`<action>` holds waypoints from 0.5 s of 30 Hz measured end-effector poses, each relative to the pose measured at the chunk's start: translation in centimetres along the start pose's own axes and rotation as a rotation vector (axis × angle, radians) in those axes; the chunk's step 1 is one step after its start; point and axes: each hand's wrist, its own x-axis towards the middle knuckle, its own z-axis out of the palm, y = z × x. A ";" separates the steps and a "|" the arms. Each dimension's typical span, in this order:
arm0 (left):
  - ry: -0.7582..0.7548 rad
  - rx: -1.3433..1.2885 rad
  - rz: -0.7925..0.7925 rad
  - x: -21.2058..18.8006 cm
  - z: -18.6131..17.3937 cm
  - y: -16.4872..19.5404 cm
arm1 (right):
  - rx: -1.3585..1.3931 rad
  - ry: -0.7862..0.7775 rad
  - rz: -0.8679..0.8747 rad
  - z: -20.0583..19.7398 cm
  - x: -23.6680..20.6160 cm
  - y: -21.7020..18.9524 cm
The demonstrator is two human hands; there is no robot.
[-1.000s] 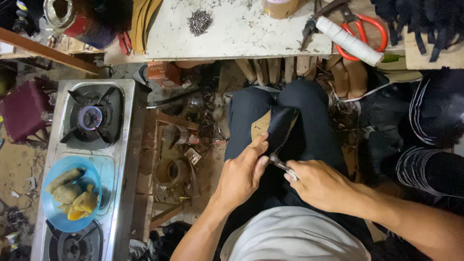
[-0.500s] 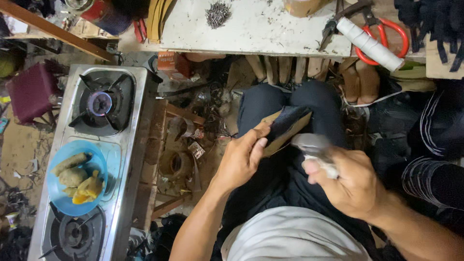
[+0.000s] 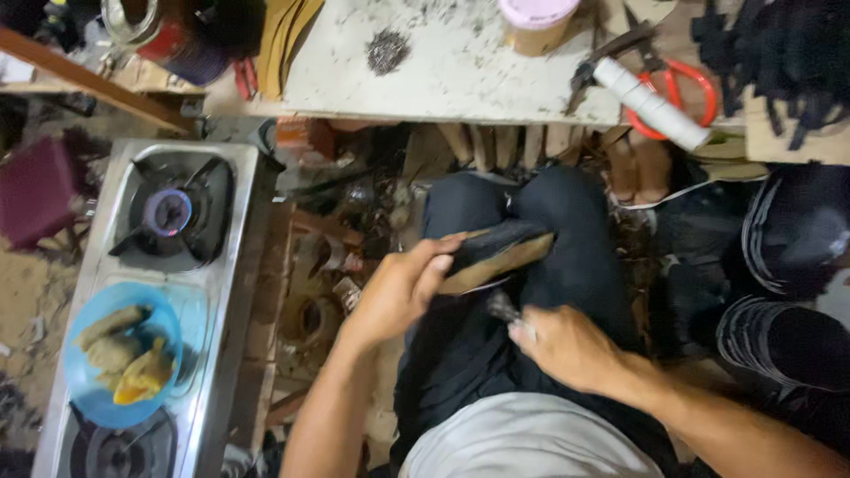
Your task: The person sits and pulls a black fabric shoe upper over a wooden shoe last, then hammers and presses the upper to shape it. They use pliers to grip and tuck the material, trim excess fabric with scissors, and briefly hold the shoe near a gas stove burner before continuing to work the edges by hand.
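While the person sits with dark-trousered knees tucked against the workbench [image 3: 460, 80], the left hand [image 3: 398, 292] grips a dark leather piece with a tan underside [image 3: 496, 252] over the lap, fingers curled over its near end and thumb pressed along the top. Its long axis runs from about 8 o'clock at the hand to 2 o'clock, the free end resting above the right thigh and tilted slightly upward. Just below it, at 5 o'clock from the piece, the right hand [image 3: 567, 345] is closed in a fist around a small metal tool [image 3: 503, 307], whose tip pokes toward 11 o'clock and sits near the piece's underside; whether it touches is unclear.

Room is tight: the bench edge hems the knees at 12 o'clock, stacked dark soles [image 3: 779, 265] crowd 3 o'clock, and clutter on the floor fills 9 o'clock up to a gas stove [image 3: 177, 212] with a lit burner. A blue bowl of food [image 3: 119, 354] sits on the stove at 8 o'clock. On the bench at 1 o'clock lie red-handled scissors [image 3: 686, 93] and a white tube [image 3: 651, 104].
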 end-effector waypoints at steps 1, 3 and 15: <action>-0.101 0.015 -0.092 0.8 -1.7 0.0 | -0.142 -0.160 0.047 0.0 0.0 0.7; -0.331 -0.010 -0.179 3.6 -2.7 -0.1 | -0.007 -0.122 -0.177 -1.1 -0.9 3.4; 0.170 -0.010 -0.265 11.0 10.3 -3.3 | -0.714 0.950 -0.164 -15.8 12.9 14.7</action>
